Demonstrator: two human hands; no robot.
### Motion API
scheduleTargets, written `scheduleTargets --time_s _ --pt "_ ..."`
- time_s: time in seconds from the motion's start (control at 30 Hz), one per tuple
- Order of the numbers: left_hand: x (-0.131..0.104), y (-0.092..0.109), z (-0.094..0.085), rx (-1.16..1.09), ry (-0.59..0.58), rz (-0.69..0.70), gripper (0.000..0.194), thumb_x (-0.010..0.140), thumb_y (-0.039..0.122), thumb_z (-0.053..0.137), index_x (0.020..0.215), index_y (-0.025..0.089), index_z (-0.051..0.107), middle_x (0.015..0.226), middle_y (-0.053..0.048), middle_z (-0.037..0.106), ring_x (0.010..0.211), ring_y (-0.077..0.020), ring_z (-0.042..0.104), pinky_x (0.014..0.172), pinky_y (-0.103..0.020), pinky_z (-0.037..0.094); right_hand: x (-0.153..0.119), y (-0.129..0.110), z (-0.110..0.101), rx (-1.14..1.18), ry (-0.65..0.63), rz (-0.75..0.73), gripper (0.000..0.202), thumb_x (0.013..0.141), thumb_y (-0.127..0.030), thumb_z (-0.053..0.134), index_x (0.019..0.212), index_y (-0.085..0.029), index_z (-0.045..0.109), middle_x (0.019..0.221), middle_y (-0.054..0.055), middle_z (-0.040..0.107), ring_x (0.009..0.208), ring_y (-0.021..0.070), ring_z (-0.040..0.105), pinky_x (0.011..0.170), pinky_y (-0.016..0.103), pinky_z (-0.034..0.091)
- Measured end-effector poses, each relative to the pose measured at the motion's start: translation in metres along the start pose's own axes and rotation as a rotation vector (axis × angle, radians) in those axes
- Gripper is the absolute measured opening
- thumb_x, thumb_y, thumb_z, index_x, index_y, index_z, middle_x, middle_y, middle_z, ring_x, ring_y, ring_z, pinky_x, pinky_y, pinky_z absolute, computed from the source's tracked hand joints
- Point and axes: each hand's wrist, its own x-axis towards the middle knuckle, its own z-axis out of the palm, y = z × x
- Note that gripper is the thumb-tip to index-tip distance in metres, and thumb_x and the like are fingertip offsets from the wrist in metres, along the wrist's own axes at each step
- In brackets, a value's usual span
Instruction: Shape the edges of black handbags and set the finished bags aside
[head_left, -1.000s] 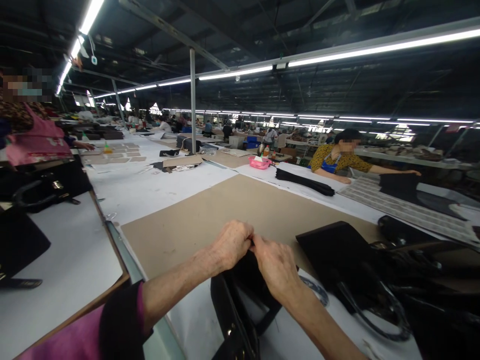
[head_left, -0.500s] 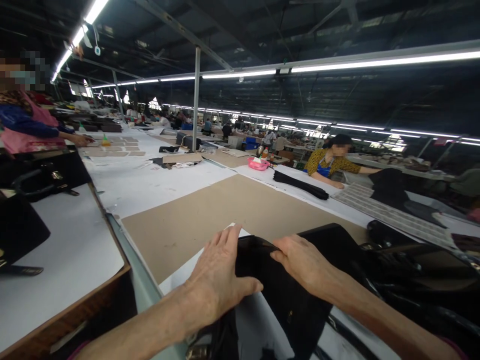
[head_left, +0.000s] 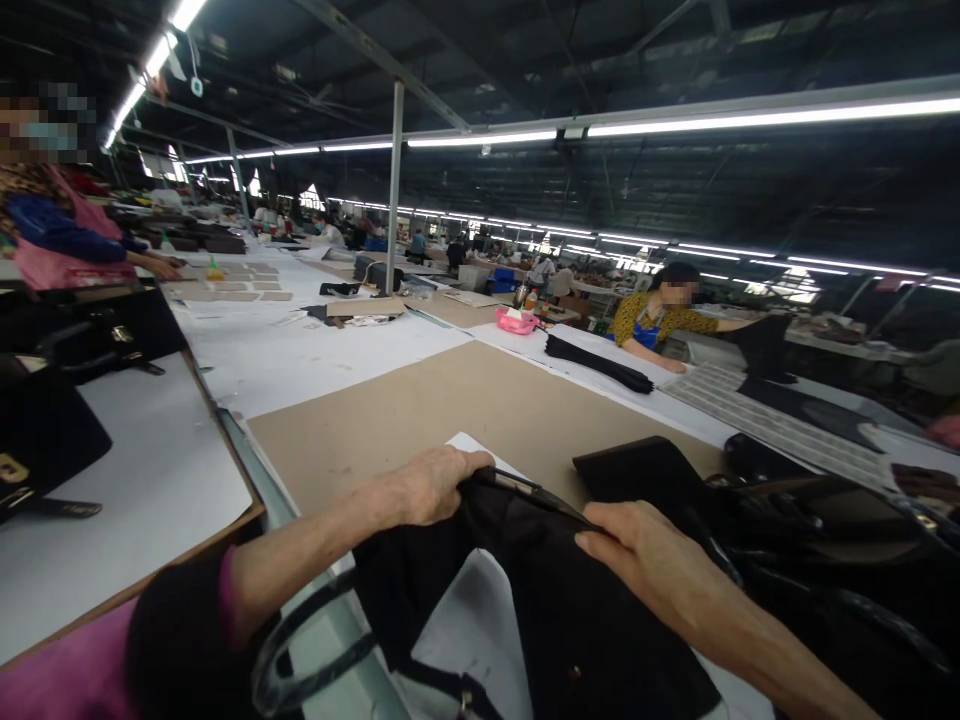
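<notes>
In the head view, a black handbag (head_left: 607, 630) is held up in front of me at the near end of the table. My left hand (head_left: 435, 485) is closed over the left end of its upper edge. The right end of that edge is pinched between thumb and fingers of my right hand (head_left: 637, 550). Between the hands the edge is stretched nearly straight. A looped handle (head_left: 271, 640), seemingly wrapped in clear plastic, sticks out at lower left. A pale sheet (head_left: 480, 620) shows amid the black material. The bag's bottom is cut off by the frame.
More black bags (head_left: 832, 550) lie close on my right, others (head_left: 45, 430) on a white surface at left. Brown board (head_left: 420, 400) covers the table ahead, with a pink basket (head_left: 516, 320) and black strips (head_left: 596, 362) beyond. Co-workers (head_left: 660, 315) work at right and left.
My left hand was spread beside the bag; now it is closed on the upper edge. The bag has turned, bringing its handle into view at lower left. My right hand has moved slightly right and lower.
</notes>
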Motion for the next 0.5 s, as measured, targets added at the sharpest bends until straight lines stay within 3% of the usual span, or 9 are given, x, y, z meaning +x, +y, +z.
scheduleTargets --time_s 0.1,0.2,0.3,0.4,0.5 --pt "0.006 -0.002 -0.002 -0.005 -0.056 0.040 0.032 0.068 0.010 0.045 0.095 0.023 0.052 0.084 0.001 0.061 0.079 -0.0165 0.058 0.065 -0.022 0.043 -0.002 0.004 0.013 0.041 0.035 0.018 0.022 0.081 -0.030 0.041 0.062 -0.020 0.047 0.068 0.000 0.057 0.067 0.0142 0.053 0.058 0.023 0.033" --pt "0.010 0.003 0.003 0.182 0.018 -0.004 0.039 0.076 0.016 0.046 0.114 0.021 0.042 0.098 -0.006 0.059 0.089 -0.0215 0.056 0.075 -0.030 0.043 -0.001 0.004 0.022 0.044 0.080 0.009 0.021 0.081 -0.029 0.041 0.064 -0.021 0.048 0.067 0.000 0.057 0.065 0.0139 0.052 0.057 0.023 0.033" --pt "0.007 0.005 0.007 0.382 0.135 0.159 0.061 0.072 0.013 0.052 0.126 0.020 0.025 0.118 -0.011 0.047 0.104 -0.0245 0.048 0.090 -0.037 0.035 0.002 0.003 0.024 0.016 0.087 -0.025 0.021 0.081 -0.027 0.042 0.062 -0.020 0.048 0.062 0.000 0.056 0.059 0.0130 0.051 0.052 0.022 0.030" --pt "0.002 0.005 0.005 0.374 0.143 0.293 0.059 0.065 0.006 0.052 0.119 0.021 0.031 0.118 -0.009 0.047 0.103 -0.0217 0.048 0.092 -0.033 0.033 0.003 0.001 0.024 -0.010 0.112 -0.062 0.021 0.082 -0.025 0.042 0.063 -0.020 0.050 0.061 0.000 0.056 0.056 0.0125 0.051 0.051 0.022 0.029" --pt "0.003 0.012 0.003 0.224 0.157 0.122 0.046 0.067 0.003 0.045 0.109 0.019 0.037 0.098 -0.007 0.056 0.088 -0.0206 0.055 0.080 -0.031 0.041 0.002 -0.002 0.025 -0.041 0.134 -0.070 0.021 0.082 -0.025 0.042 0.063 -0.020 0.051 0.061 0.001 0.058 0.057 0.0128 0.052 0.053 0.023 0.030"
